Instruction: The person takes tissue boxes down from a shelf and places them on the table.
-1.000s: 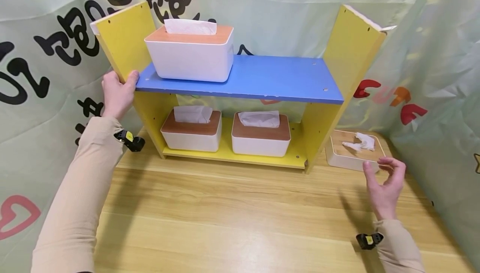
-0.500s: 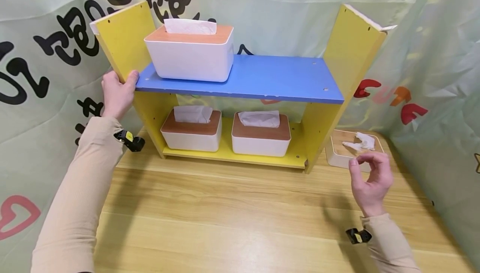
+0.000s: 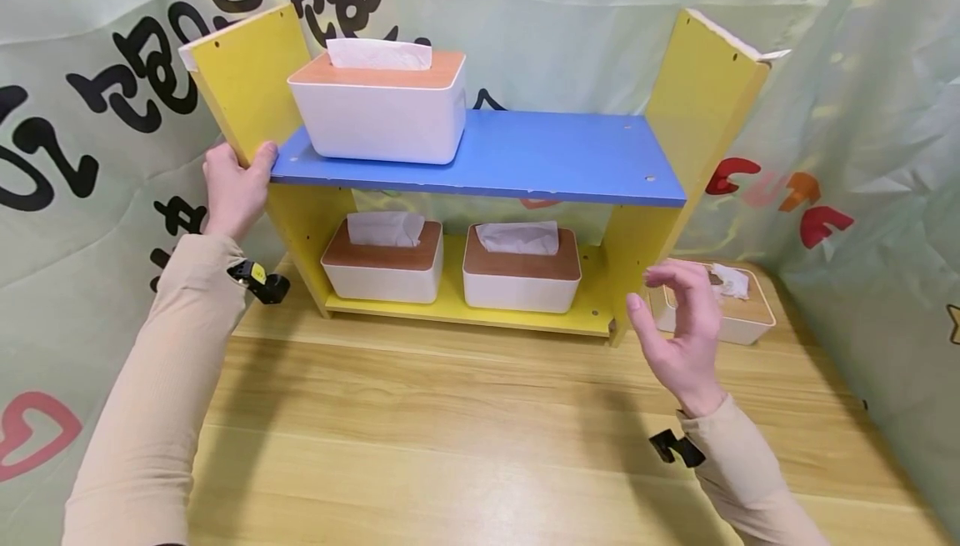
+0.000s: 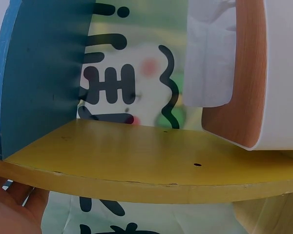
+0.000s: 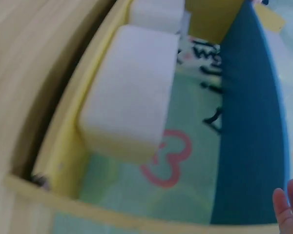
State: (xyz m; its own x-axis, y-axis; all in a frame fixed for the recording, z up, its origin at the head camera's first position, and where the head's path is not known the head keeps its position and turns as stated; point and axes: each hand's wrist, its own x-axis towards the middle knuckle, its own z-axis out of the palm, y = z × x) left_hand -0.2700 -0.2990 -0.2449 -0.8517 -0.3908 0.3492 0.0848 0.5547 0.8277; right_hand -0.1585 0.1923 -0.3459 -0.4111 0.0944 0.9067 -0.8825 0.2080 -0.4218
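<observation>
Now, the left hand [image 3: 236,196] grips the shelf unit [image 3: 555,154] at its left side; the right hand [image 3: 686,350], holding nothing, hovers near its right side.

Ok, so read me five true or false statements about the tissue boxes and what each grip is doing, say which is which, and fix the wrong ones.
1. The left grip holds the yellow side panel. True.
2. The right grip is pinching a tissue. False: the right grip holds nothing, its thumb and fingers apart.
3. One tissue box stands on the blue shelf. True.
4. Three boxes stand on the lower shelf. False: only two, the lower left box and the lower right box, stand on the lower shelf.
5. Another box, the outer box, stands outside the shelf unit on the wooden table. True.
</observation>
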